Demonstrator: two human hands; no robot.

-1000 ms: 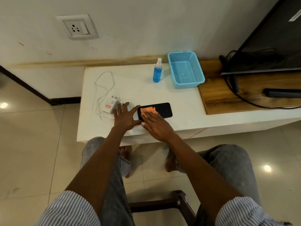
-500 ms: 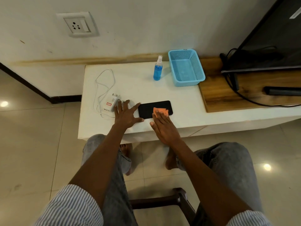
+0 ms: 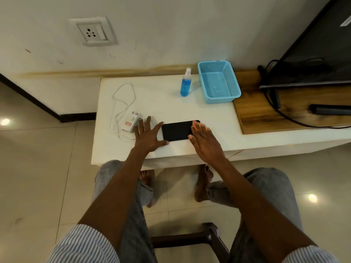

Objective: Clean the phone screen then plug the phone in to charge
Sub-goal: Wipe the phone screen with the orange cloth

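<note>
Head view: phone (image 3: 177,130) lying lengthwise left-to-right, left hand (image 3: 147,135) flat, fingers spread, bracing its left end, right hand (image 3: 204,139) flat, fingers straight, over its right end.

Single view, from a camera worn on the head of a seated person, facing forward and steeply downward with wide-angle distortion at the edges. The white table (image 3: 171,103) serves as landmark: it lies at mid-frame, at arm's reach. Nearer the camera than the table, both forearms, striped sleeves, knees and bare feet fill the lower frame, above a dark chair rail (image 3: 190,238). Beyond the table rises the wall, with a socket (image 3: 93,32) up and left. Right of the table, a wooden surface (image 3: 266,111) and dark screen (image 3: 319,50) are cropped by the frame edge.
</note>
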